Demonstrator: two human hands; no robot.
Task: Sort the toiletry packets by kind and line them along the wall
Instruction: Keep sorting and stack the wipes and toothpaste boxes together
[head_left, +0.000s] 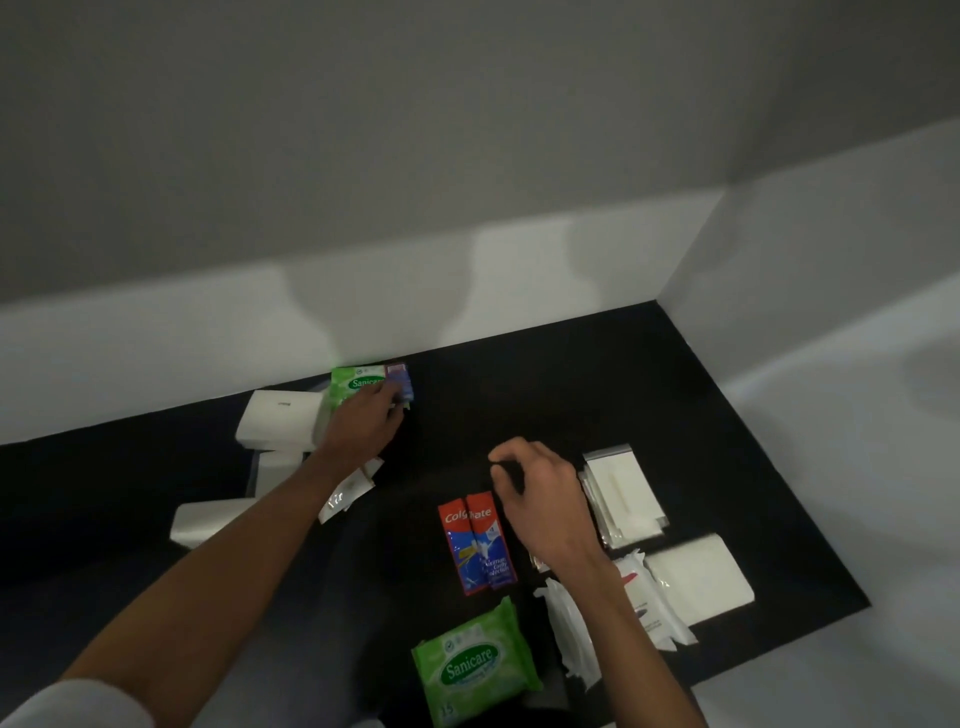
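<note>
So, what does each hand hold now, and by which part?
The left hand pinches a toothpaste sachet by its near end, at the wall. The right hand is curled, with nothing seen in it.

Tabletop (571, 389): black. Wall (467, 156): white-grey.
Near Sanicare wipe pack (475, 670) and far Sanicare wipe pack (353, 384): bright green, white lettering.
Colgate sachets (478, 540): red tops, blue below.
Small sachet (400, 382): blue and red.
Tissue packs (275, 421): plain white.
</note>
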